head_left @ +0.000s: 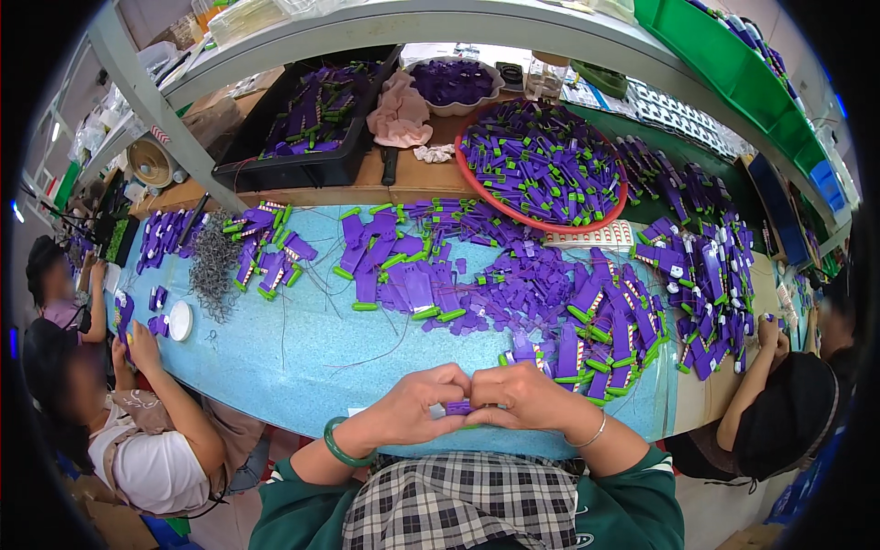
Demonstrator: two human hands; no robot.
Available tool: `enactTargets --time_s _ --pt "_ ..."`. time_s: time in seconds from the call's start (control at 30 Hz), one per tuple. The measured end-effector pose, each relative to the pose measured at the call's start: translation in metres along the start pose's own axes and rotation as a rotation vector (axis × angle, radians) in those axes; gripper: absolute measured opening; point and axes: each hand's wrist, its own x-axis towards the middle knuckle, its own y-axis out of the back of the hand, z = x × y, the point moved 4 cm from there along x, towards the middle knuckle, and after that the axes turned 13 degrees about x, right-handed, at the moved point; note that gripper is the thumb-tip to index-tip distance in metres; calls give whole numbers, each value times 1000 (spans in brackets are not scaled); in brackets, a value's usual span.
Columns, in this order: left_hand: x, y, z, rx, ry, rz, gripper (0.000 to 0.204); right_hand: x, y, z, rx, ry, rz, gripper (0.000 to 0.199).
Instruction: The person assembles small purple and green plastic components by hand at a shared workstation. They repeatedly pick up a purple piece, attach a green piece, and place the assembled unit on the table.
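At the near edge of the blue table, my left hand (417, 405) and my right hand (524, 396) meet, thumbs and fingers pinched together. Between them is a small purple plastic part (456, 407), mostly covered by the fingers; a trace of green shows below it. Just beyond my right hand lies a heap of purple pieces with green ends (610, 339), some with striped strips. Loose small purple plates (527, 284) are scattered farther back. More purple and green pieces (390, 257) lie left of them, with thin dark wires trailing over the table.
A red basin (466, 174) full of purple-green parts stands at the back, beside a black crate (339, 160) and a white bowl (500, 84). Tangled grey wires (213, 266) lie left. A grey shelf beam (412, 35) crosses above. Co-workers sit at left (151, 449) and right (779, 412).
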Motion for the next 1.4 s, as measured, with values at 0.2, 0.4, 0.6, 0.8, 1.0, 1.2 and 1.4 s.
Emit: enactTargets --time_s 0.2,0.4,0.6,0.8,1.0,1.2,1.4 --pt "-26 26 -27 -170 353 116 7 30 29 19 -729 -65 118 14" --pt "-41 60 -31 -555 174 835 11 47 20 55 -946 -90 181 11" --pt "-45 47 -49 -508 230 834 17 36 30 54 -698 -41 394 10" --pt "-18 -14 -55 -400 416 325 15 12 17 35 390 -415 470 7" --pt "-5 -31 -31 27 200 196 16 6 -2 9 58 -216 481 8" --pt "-5 -40 -33 208 209 135 18 3 -5 -2 -170 -96 532 11" --pt "-2 -46 -27 -127 322 -20 25 -9 -10 17 114 -287 463 12"
